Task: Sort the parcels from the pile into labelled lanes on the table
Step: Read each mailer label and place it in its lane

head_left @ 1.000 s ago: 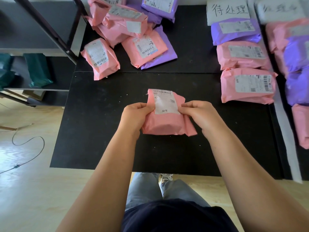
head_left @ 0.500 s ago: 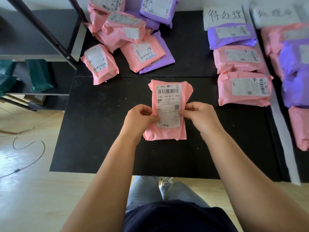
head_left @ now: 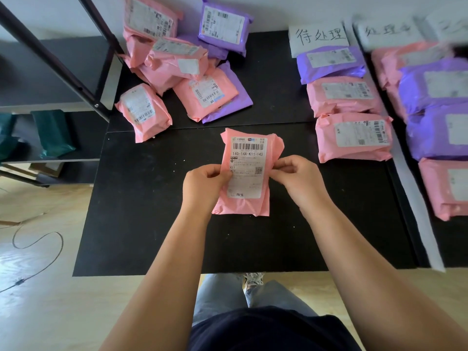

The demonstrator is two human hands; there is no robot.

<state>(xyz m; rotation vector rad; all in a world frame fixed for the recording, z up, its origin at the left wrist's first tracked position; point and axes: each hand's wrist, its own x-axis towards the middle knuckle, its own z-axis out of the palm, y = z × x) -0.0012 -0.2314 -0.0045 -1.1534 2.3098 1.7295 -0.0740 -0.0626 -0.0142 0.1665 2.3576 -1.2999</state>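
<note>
Here, my left hand (head_left: 202,183) and right hand (head_left: 296,178) each pinched a side edge of the pink parcel (head_left: 247,171), label up, over the middle of the tabletop (head_left: 141,198). With the lane signs (head_left: 320,36) at one o'clock, a misread label could send it wrong.

Rightmost lane sign (head_left: 447,27) blurry, edge-cropped.

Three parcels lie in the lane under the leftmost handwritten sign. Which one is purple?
The farthest parcel, just below the sign. The middle parcel and nearest parcel are pink.
</note>
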